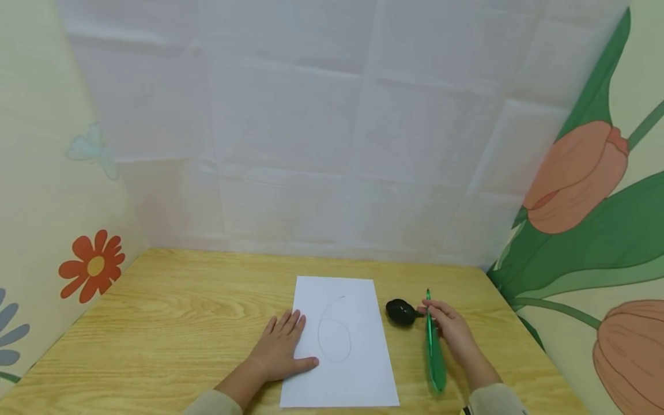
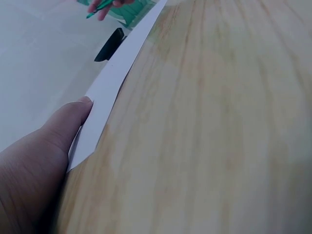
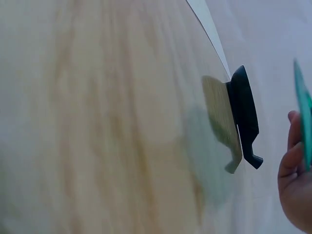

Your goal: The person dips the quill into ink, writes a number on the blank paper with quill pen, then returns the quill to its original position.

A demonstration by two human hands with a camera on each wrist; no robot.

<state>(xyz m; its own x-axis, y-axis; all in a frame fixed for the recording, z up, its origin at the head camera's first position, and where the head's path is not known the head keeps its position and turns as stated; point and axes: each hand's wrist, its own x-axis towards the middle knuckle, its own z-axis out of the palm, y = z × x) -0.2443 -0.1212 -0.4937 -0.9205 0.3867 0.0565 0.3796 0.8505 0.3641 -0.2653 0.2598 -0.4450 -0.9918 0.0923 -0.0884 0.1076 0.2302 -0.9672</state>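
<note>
A white sheet of paper (image 1: 368, 374) lies on the table with a thin pencil-like line shaped like a 6 (image 1: 350, 341) on it. My left hand (image 1: 280, 350) rests with fingers spread over the sheet's left edge; its thumb lies on the paper in the left wrist view. To the right of the sheet, my right hand (image 1: 455, 329) pinches a green leaf-shaped pen (image 1: 434, 363), its dark tip pointing away from me. Just left of those fingers sits a glossy black rounded object (image 1: 400, 312) with a short stem, seen edge-on in the right wrist view (image 3: 244, 105).
The wood-grain table (image 1: 207, 300) extends on both sides of the paper. A creased white sheet (image 1: 290, 127) hangs behind it. Side walls carry printed flowers, an orange tulip (image 1: 576, 178) on the right and a red flower (image 1: 93, 266) on the left.
</note>
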